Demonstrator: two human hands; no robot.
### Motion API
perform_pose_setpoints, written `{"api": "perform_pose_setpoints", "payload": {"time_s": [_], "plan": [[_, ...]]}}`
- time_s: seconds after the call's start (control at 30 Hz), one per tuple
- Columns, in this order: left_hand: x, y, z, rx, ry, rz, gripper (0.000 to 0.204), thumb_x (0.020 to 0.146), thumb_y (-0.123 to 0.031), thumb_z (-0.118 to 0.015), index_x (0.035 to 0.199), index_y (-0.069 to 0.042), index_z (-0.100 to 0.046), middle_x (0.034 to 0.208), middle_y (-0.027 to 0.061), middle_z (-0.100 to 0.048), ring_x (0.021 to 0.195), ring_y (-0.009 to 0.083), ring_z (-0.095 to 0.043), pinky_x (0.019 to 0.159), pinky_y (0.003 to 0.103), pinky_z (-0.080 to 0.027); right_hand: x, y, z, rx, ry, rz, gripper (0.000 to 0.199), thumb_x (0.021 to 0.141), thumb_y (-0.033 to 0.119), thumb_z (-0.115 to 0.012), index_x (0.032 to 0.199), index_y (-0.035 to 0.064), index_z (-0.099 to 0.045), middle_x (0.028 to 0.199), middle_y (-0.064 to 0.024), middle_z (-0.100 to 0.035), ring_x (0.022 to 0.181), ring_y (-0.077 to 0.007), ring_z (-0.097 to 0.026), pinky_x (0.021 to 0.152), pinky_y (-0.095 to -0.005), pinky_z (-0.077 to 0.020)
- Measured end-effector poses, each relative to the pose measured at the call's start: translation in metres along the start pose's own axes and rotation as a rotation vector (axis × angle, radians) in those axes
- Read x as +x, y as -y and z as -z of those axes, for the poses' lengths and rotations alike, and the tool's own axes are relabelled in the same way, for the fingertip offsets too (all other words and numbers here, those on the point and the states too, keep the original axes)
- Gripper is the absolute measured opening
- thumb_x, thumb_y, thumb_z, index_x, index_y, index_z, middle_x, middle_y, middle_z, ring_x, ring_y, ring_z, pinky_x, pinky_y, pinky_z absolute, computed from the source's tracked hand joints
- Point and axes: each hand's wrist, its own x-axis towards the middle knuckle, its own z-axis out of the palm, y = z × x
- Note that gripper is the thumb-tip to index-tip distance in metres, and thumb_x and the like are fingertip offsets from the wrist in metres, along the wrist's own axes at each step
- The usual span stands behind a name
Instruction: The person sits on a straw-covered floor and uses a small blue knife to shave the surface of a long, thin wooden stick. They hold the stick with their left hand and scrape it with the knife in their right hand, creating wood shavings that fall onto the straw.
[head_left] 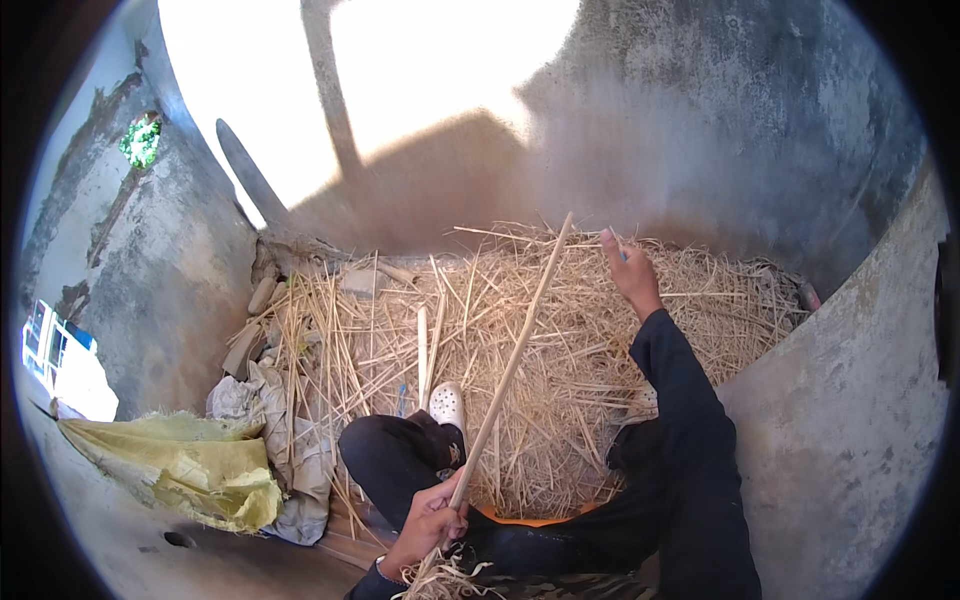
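My left hand (pixel 432 522) grips the near end of a long pale stick (pixel 512 362) that slants up and away over a heap of dry straw (pixel 560 350). A tuft of straw hangs below that fist. My right hand (pixel 630 268) is stretched out far over the straw, fingers pinched on a thin straw stalk near the stick's far tip. My legs in dark trousers are folded below, with a white clog (pixel 447 405) on one foot resting on the straw.
Rough grey concrete walls (pixel 840 400) close in on the left, back and right. A yellow-green woven sack (pixel 190 465) and grey cloth lie at the lower left. Broken stone pieces (pixel 262 295) sit at the straw's left edge. Sunlight hits the back wall.
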Motion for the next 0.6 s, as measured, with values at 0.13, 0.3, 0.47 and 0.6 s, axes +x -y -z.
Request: {"api": "perform_pose_setpoints", "payload": {"time_s": [0.13, 0.3, 0.47, 0.6], "plan": [[0.009, 0.019, 0.015, -0.038, 0.195, -0.033, 0.080, 0.070, 0.006, -0.044, 0.148, -0.003, -0.029, 0.071, 0.0048, -0.049, 0.051, 0.0099, -0.047, 0.047, 0.022, -0.043, -0.028, -0.003, -0.009, 0.416, 0.342, -0.258, 0.062, 0.086, 0.068, -0.053, 0.067, 0.0094, -0.055, 0.050, -0.0004, -0.041, 0.040, -0.0111, -0.042, 0.039, -0.0282, -0.0347], [0.035, 0.040, 0.044, 0.124, 0.406, 0.040, 0.075, 0.080, 0.004, -0.047, 0.151, -0.004, -0.024, 0.081, 0.0063, -0.055, 0.063, 0.0110, -0.055, 0.056, 0.023, -0.049, -0.047, 0.024, 0.002, 1.076, 0.372, -0.375, 0.048, 0.090, 0.056, -0.059, 0.076, 0.0116, -0.048, 0.051, 0.0051, -0.032, 0.035, -0.0061, -0.028, 0.035, -0.0220, -0.0246], [0.050, 0.024, 0.030, 0.482, 0.466, -0.285, 0.065, 0.092, -0.015, -0.058, 0.148, -0.001, -0.027, 0.093, 0.0104, -0.062, 0.080, 0.0157, -0.064, 0.067, 0.030, -0.054, -0.065, 0.048, 0.015, 1.193, 0.314, -0.299, 0.045, 0.091, 0.049, -0.062, 0.071, 0.0129, -0.045, 0.049, 0.0049, -0.034, 0.034, -0.0062, -0.031, 0.034, -0.0228, -0.0270], [0.079, -0.001, -0.016, 0.400, 0.437, -0.311, 0.065, 0.098, -0.021, -0.054, 0.150, -0.003, -0.020, 0.093, 0.0095, -0.060, 0.082, 0.0154, -0.064, 0.063, 0.027, -0.054, -0.080, 0.062, 0.008, 1.243, 0.408, -0.265, 0.044, 0.093, 0.048, -0.059, 0.071, 0.0122, -0.046, 0.049, 0.0044, -0.036, 0.035, -0.0059, -0.033, 0.034, -0.0224, -0.0276]]}}
